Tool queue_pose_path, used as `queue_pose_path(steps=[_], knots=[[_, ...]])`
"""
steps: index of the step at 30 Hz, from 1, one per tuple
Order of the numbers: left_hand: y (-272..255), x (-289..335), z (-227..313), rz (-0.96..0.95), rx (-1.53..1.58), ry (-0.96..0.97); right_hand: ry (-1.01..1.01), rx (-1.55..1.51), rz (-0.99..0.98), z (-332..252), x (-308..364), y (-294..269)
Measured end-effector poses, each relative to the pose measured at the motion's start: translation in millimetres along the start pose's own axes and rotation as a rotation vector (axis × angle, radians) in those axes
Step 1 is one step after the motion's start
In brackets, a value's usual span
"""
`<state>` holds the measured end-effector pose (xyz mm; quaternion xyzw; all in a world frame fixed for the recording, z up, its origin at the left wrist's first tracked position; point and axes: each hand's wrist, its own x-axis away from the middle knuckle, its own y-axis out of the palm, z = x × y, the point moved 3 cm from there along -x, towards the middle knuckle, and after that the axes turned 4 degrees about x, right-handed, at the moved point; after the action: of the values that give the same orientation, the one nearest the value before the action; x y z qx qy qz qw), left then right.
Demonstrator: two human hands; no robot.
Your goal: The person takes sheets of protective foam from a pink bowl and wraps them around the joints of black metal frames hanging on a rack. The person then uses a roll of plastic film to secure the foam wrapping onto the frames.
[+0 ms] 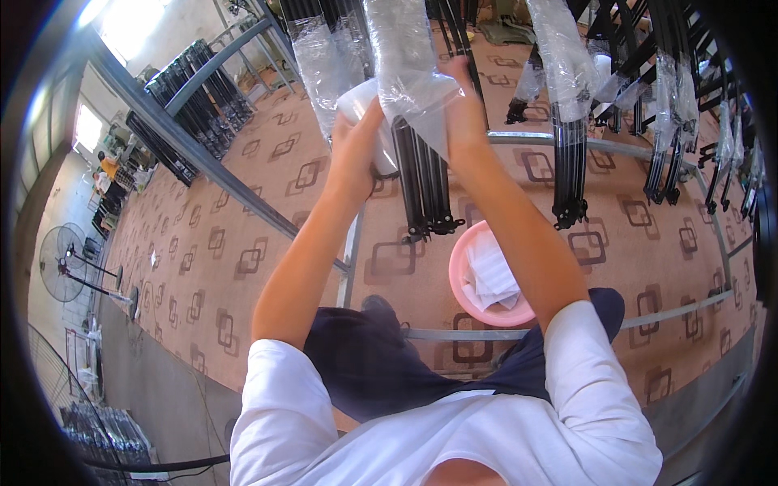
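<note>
In front of me hangs a bundle of thin black tubes point(423, 182), its upper part in a clear plastic sleeve point(397, 40). A thin white sheet point(429, 93) is bent around the bundle below the sleeve. My left hand point(355, 150) grips the sheet's left side, thumb pointing up and fingers partly behind it. On the other side my right hand point(466, 113) is closed at the sheet's right edge; it is slightly blurred and its fingertips are partly hidden. The tubes' lower ends, with small black fittings, hang free below the sheet. Another sleeved bundle point(320, 69) hangs close on the left.
A pink basin point(456, 283) holding white sheets stands on the patterned floor between my legs. More sleeved black bundles point(570, 162) hang to the right. Grey metal rails point(235, 190) frame my place. At left are a standing fan point(65, 263), stacked black tubes point(198, 85) and distant people.
</note>
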<state>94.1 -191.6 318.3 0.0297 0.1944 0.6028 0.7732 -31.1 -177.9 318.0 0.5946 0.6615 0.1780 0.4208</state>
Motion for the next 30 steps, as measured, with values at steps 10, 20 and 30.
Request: queue_pose_path(steps=[10,20,30], knots=[[-9,51,47,0.118,-0.321,0.221,-0.313,0.781,0.107,-17,18,21],[44,37,64,-0.214,-0.694,0.331,-0.358,0.741,0.029,-10,81,34],[61,-16,-5,-0.455,0.342,-0.262,-0.02,0.58,-0.129,-49,102,9]])
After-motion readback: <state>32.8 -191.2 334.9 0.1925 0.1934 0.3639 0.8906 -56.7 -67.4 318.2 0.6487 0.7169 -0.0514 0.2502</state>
